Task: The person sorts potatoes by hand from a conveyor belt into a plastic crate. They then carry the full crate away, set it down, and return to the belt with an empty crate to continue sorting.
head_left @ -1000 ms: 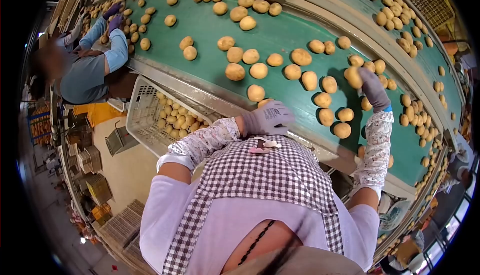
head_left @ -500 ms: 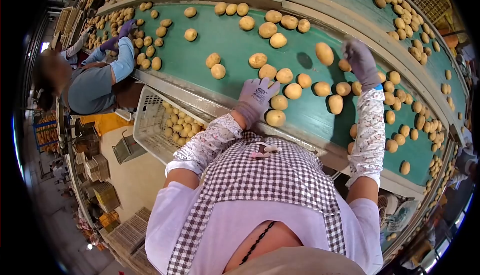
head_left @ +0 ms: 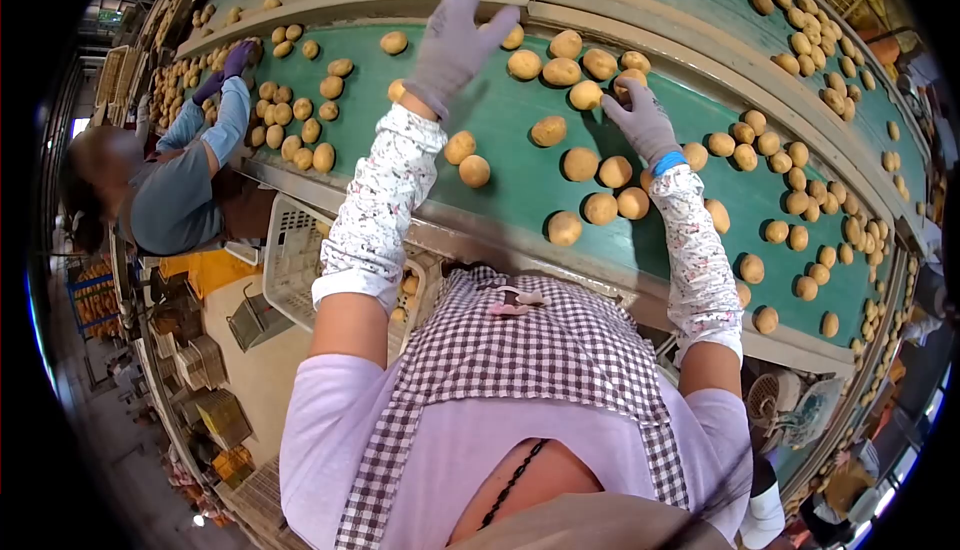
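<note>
1. A potato (head_left: 631, 77) is seen on the green belt (head_left: 510, 150), at the fingertips of the right hand (head_left: 643, 122).
2. The right hand's gloved fingers are curled toward it; whether it is gripped cannot be told.
3. The left hand (head_left: 455, 30) is raised over the belt's far edge, to the left of the potato, spread wide and empty.
4. A white crate (head_left: 290, 250) is set below the belt's near edge.

Pale beige concrete floor (head_left: 255, 370) at left, w/ stacked grey wire-mesh crates (head_left: 195, 360) & yellow plastic crates (head_left: 228, 418); daylight enters by bright opening (head_left: 78, 128) far left.
</note>
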